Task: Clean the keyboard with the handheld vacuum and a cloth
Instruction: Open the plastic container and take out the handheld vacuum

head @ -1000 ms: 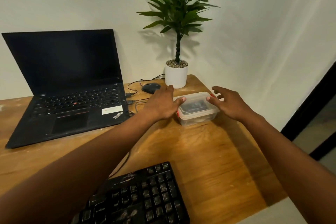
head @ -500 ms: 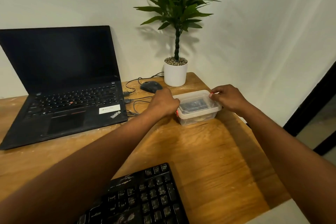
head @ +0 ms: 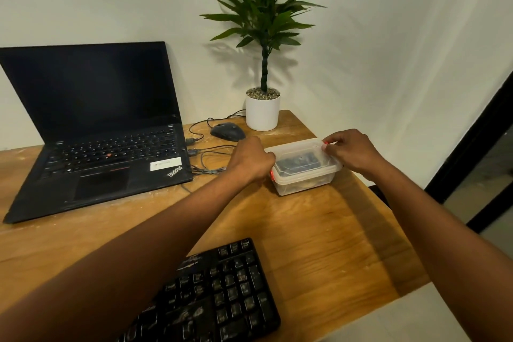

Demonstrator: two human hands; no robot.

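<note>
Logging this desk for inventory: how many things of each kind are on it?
Laptop: 1
Keyboard: 1
Mouse: 1
Potted plant: 1
Lidded plastic container: 1
Total: 5, cables not counted.

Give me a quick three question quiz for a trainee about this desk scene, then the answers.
1. True or false: the lid is already off the clear plastic container.
2. What touches the container's right end? A) the mouse B) the right hand C) the plant pot
3. Fill in: the dusty keyboard lies at the desk's ____ edge.

Key: 1 false. 2 B; the left hand is at its left end. 3 near.
</note>
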